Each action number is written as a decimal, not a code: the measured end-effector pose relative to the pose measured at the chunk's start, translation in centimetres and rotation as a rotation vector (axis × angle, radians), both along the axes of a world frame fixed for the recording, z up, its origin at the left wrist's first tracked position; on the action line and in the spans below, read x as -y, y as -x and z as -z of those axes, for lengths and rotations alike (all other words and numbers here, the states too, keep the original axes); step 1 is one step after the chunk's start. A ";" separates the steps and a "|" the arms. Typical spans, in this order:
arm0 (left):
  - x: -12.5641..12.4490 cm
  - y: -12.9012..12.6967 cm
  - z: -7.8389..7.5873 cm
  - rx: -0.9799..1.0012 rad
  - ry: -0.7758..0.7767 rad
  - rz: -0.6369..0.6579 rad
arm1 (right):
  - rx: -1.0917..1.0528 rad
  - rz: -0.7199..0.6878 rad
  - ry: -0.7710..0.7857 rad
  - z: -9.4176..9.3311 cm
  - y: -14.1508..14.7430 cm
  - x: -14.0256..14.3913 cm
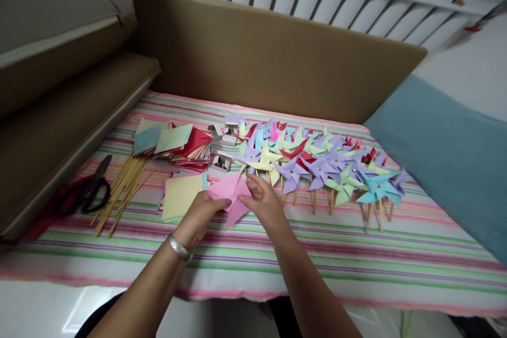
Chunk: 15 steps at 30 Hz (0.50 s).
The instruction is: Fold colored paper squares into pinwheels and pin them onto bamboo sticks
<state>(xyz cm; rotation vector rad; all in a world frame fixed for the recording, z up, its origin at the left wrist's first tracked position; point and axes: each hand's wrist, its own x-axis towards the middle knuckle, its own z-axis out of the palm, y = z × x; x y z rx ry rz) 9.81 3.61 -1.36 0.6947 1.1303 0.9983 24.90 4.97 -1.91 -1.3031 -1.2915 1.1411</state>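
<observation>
Striped cloth [356,253] in pink, green, purple and white, spread flat across centre and lower frame. On it, far left: black-handled scissors [92,190], just beside a loose bundle of wooden sticks [121,190]. Upper centre-left: messy stack of coloured paper squares [178,143]. Below that, yellow paper square [181,196] lying flat. Small white boxes [222,161] at centre. Centre to right: rows of finished paper pinwheels [317,163] on sticks, overlapping.

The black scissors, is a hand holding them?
No, the black scissors lie alone on the striped cloth; both hands hold pink folded paper.
</observation>
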 end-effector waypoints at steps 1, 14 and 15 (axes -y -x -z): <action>0.1 0.0 0.0 -0.012 0.003 0.022 | -0.071 -0.053 0.048 0.1 0.0 0.0; 0.4 -1.6 0.5 0.210 -0.003 -0.062 | -0.256 -0.070 0.097 -0.2 0.7 0.2; 0.4 -1.6 0.6 0.212 -0.008 -0.080 | -0.267 -0.070 0.096 -0.1 0.8 0.2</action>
